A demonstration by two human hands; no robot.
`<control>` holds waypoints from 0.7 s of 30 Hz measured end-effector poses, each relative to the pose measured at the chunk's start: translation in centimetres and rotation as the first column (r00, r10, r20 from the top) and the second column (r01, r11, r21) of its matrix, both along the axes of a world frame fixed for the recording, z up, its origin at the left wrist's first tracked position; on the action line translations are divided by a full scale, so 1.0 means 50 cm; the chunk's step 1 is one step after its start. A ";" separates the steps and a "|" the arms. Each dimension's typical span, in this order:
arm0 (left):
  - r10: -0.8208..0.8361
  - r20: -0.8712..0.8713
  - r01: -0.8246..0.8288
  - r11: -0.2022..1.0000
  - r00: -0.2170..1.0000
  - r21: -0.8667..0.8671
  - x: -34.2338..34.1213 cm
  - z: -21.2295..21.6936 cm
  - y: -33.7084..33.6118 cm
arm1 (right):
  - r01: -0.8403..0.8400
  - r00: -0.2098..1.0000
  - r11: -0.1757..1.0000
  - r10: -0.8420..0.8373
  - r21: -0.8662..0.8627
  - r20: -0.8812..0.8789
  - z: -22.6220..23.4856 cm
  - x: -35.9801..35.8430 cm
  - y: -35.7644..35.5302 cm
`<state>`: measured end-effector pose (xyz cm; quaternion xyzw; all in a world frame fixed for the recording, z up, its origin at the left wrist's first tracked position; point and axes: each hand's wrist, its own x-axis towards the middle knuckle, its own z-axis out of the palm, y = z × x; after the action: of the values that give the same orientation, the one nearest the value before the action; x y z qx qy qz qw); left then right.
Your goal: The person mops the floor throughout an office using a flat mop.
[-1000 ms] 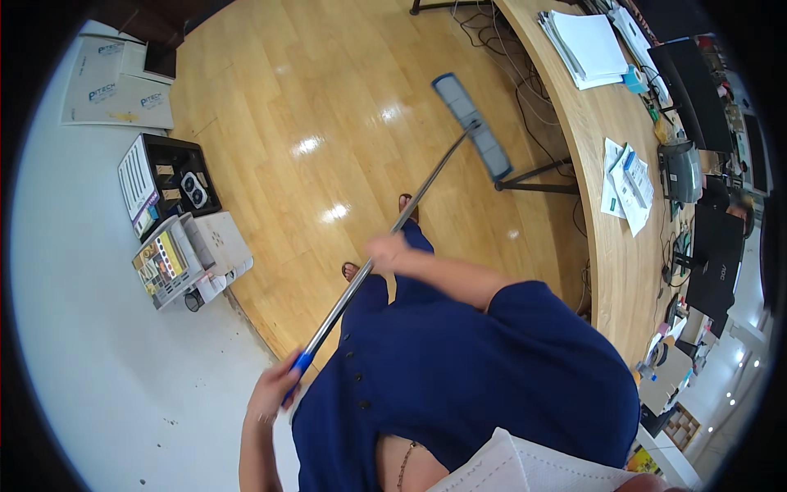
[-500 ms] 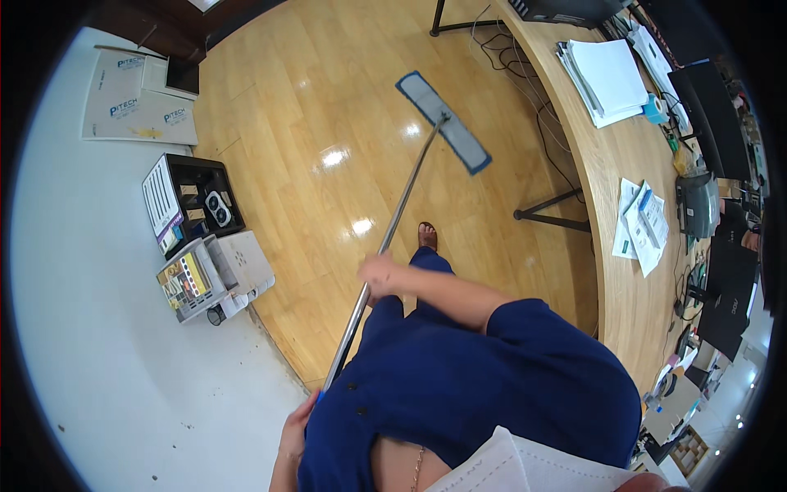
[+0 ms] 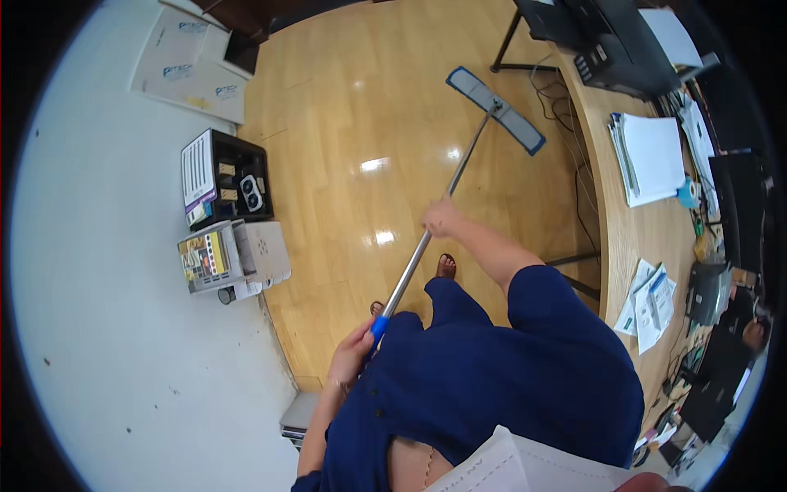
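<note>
Standing by the upper end of the left edge of the floor (image 3: pixel 328 189): one white panel (image 3: pixel 193 70) with blue print. Below it, along that edge: one black crate (image 3: pixel 228 148), containing small brown boxes (image 3: pixel 227 195) and a white object (image 3: pixel 251 193) with two dark round faces. Next below: one grey bin (image 3: pixel 229 266) with a colourful printed sheet (image 3: pixel 205 256); pale carton (image 3: pixel 266 246) just beside it, right.

Left hand (image 3: pixel 352 353): fingers clamped on the blue grip (image 3: pixel 379 326) at the near end of the flat mop (image 3: pixel 407 277); some fingertips hidden.

Right hand (image 3: pixel 443 218): fingers wrapped together around the metal pole, farther up than the left hand.

Flat mop, one: pole slanting up and rightward; grey head (image 3: pixel 518 129) with blue border, laid flat toward the floor's upper right, apart from the tabletop (image 3: pixel 627 242).

Cables (image 3: pixel 580 197): dark, loose, near the tabletop's left edge, below it.

Tabletop, light wood: black machine (image 3: pixel 627 61) at the upper left corner; white paper stack (image 3: pixel 652 160) below, near the left edge; blue tape roll (image 3: pixel 689 193) beside the stack's lower right corner; loose printed papers (image 3: pixel 652 307) farther down the left edge; grey device (image 3: pixel 707 293) to their right.
</note>
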<state>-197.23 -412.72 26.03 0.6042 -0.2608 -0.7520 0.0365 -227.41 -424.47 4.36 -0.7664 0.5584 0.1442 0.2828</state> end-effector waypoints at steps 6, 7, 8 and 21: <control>0.196 0.272 -0.195 0.980 0.942 -0.031 0.203 0.186 0.255 | -0.517 0.752 0.851 0.502 -0.091 0.426 0.039 0.299 0.154; 0.278 0.303 -0.299 0.954 0.912 0.023 0.230 0.231 0.308 | -0.319 0.826 0.940 0.339 -0.121 0.451 -0.060 0.392 0.234; 0.326 0.328 -0.357 0.933 0.887 0.039 0.271 0.266 0.392 | -0.506 0.711 0.855 0.488 -0.114 0.506 0.013 0.442 0.247; 0.587 0.196 -0.583 0.808 0.786 -0.082 0.268 0.364 0.544 | -0.955 -0.051 0.267 0.282 -0.130 0.958 0.091 0.649 0.311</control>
<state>-183.83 -385.52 44.23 0.7313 -0.0699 -0.6328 0.2447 -194.94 -408.92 8.91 -0.7317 -0.2449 0.0191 0.6358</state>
